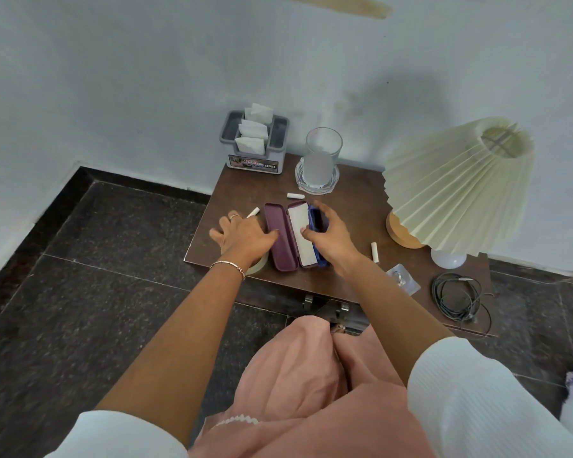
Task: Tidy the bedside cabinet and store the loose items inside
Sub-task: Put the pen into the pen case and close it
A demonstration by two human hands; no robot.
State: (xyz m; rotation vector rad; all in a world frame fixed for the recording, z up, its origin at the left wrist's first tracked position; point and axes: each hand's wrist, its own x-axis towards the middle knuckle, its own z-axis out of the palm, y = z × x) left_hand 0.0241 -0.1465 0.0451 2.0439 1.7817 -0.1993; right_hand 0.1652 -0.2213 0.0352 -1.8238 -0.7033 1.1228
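Observation:
An open purple case (280, 238) lies on the brown cabinet top (344, 206), with a white cloth (301, 236) in its right half. My right hand (328, 238) grips a long blue object (315, 217) along the case's right edge. My left hand (242, 236) rests flat beside the case, thumb touching its left half, and partly covers a roll of tape (258, 265). Three small white sticks lie loose: one (293, 195) behind the case, one (253, 212) by my left fingers, one (374, 252) to the right. What the blue object is cannot be made out.
A grey tissue organiser (255, 143) and a glass (323, 153) on a glass dish stand at the back. A pleated lamp (460, 186) fills the right side. A clear adhesive hook (402, 279) and a coiled black cable (457, 299) lie near the front edge. Metal drawer handles (308, 300) show below.

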